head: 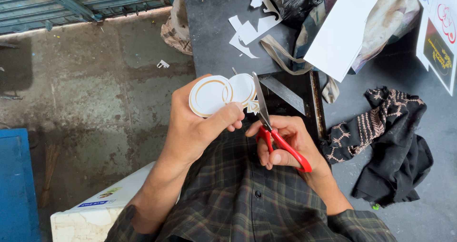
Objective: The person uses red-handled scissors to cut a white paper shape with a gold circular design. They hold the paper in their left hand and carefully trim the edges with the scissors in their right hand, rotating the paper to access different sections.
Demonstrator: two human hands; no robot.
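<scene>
Scissors (281,144): red handles, grey steel blades; card discs (221,94): white with gold ring borders; shirt (238,199): dark green-brown plaid; cloth (385,142): black with tan lace-like pattern; table (214,28): dark grey; paper offcuts (250,30): white; floor (95,80): stained grey concrete; box (16,185): blue

White card (343,28) runs off the top edge — scissor blades' (261,99) tips hide behind paper rounds (221,93).
</scene>
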